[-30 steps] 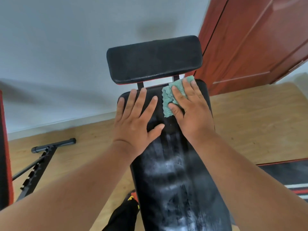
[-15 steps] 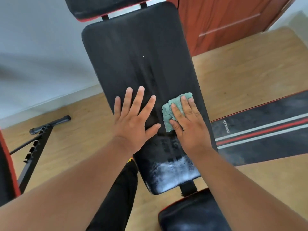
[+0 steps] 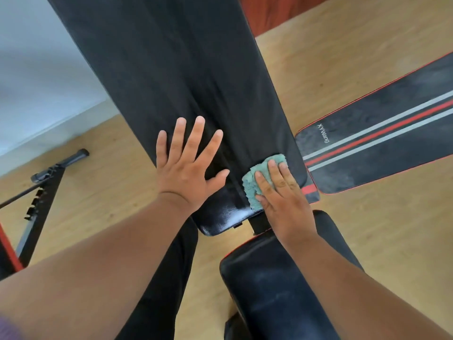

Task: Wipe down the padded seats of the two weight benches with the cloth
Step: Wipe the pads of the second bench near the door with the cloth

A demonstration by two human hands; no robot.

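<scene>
A long black padded back pad of a weight bench runs from the top of the view down to the middle. My left hand lies flat on its near left part with the fingers spread. My right hand presses a crumpled teal cloth onto the pad's near right corner with straight fingers. Whitish streaks show on the pad's near edge beside the cloth. Below it sits the bench's black seat pad, partly under my right forearm.
A second black pad with red and grey stripes lies low at the right over the wooden floor. A black metal frame with a foam-tipped bar stands at the left. A white wall and a red-brown door are behind.
Both hands have slid down the back pad toward me, from its top to its near end. The cloth moved with my right hand and the view tilted downward.
</scene>
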